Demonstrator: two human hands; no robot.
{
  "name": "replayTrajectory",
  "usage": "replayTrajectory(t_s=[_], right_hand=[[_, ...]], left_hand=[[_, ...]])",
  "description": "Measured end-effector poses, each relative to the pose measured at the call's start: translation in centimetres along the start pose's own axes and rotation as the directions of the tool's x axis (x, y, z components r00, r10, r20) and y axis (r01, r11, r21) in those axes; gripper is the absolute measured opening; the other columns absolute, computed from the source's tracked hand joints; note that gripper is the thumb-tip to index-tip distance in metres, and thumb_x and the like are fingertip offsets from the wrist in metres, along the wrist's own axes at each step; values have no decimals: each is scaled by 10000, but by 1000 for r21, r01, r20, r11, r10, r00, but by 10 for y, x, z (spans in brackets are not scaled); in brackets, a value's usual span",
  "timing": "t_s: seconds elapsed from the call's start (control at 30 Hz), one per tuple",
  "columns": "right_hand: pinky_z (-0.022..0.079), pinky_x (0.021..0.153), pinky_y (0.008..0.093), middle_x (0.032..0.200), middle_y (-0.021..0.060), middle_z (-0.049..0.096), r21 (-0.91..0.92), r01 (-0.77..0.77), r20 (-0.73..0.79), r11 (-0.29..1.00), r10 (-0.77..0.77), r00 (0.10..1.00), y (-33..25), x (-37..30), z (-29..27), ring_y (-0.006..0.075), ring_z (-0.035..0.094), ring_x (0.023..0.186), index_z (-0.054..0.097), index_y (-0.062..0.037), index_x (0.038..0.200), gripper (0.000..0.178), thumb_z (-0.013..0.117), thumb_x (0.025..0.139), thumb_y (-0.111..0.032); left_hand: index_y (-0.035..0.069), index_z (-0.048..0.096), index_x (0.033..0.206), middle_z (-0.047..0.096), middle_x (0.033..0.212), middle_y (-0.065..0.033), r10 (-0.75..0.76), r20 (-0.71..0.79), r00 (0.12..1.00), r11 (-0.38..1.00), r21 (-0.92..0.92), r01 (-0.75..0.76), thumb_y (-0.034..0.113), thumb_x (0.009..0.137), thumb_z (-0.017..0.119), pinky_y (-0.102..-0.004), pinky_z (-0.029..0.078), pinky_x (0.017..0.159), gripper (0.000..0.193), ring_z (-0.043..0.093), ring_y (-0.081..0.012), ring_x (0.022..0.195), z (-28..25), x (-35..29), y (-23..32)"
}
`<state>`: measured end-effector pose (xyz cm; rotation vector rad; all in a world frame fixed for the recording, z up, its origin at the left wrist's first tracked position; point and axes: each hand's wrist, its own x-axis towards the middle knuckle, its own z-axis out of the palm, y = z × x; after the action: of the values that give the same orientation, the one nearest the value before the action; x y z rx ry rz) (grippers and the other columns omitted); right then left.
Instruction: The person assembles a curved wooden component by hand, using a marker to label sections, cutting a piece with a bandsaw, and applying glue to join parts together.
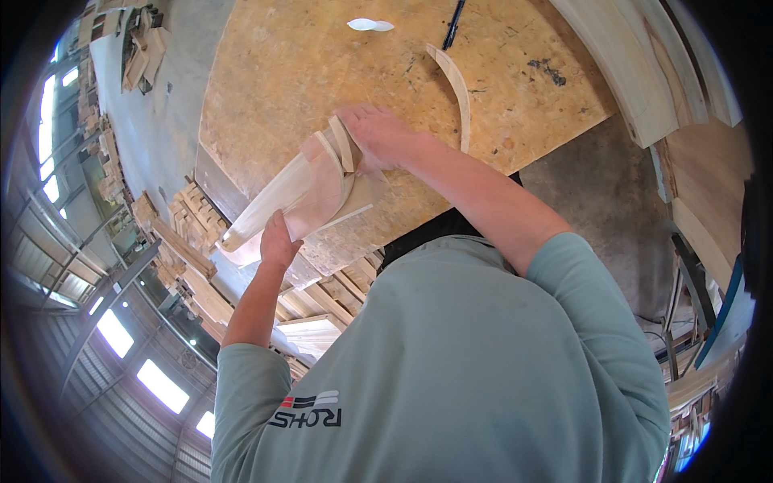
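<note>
A long pale wooden board lies slantwise over the left part of the worktable, its near-left end past the table's edge. Over it shows a see-through sheet with a rounded right edge. My left hand holds the board's near side, thumb apart; its other fingers are partly hidden. At the board's far right end my right hand is closed on a short curved wooden piece, fingers bent over its far end. A thin pale strip lies on the table nearer to me.
On the worktable rest a curved wooden strip, a black pen and a small white object. Large curved wooden parts stand at the right. Stacked wood lies beyond the table's left side.
</note>
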<state>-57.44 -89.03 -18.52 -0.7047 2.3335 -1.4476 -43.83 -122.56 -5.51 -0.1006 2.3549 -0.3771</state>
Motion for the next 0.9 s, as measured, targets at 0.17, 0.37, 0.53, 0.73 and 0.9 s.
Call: replayTrajectory(t_s=[0.17,0.37,0.53,0.73,0.9], right_hand=[[386,1119,441,1433,193,517,55,-105,92,993,99,991,-9,-4,-8,359,470,1356,389,-5,1463,1075,931,583,-303],[444,1035,445,1303,180,595,-1,-71,-54,998,70,996,-15,-15,5,355,538,1270,471,-13,1310,921,937,556,-266],[402,1122,397,1432,207,516,12,-167,132,986,164,977,-23,-12,-9,353,478,1350,355,-2,1485,1121,939,574,-293],[430,1073,403,1379,178,560,-102,-217,78,971,225,971,-40,-10,-5,356,504,1316,379,-59,1461,1090,940,564,-320],[389,1101,445,1391,169,550,-210,-175,131,962,205,970,-43,1,-2,356,500,1320,361,-103,1486,1114,943,562,-324]], left_hand=[[-18,391,1418,541,1356,-256,27,-4,1000,999,29,-27,162,677,897,-446,441,1087,915,528,-411,1260,1,-1,-2],[-9,417,1390,580,1284,-236,71,-39,997,997,24,-70,204,670,897,-460,469,1028,891,566,-403,1194,4,-3,-8],[20,454,1362,607,1229,-215,123,-83,989,992,3,-123,218,673,884,-455,492,993,836,591,-377,1158,2,-6,-11],[45,506,1254,635,1168,-180,147,-139,979,989,16,-146,218,652,886,-447,518,947,732,625,-353,1104,13,-1,-20],[53,527,1197,652,1140,-171,143,-174,974,989,1,-145,234,635,900,-442,526,935,698,641,-350,1079,5,-3,-16]])
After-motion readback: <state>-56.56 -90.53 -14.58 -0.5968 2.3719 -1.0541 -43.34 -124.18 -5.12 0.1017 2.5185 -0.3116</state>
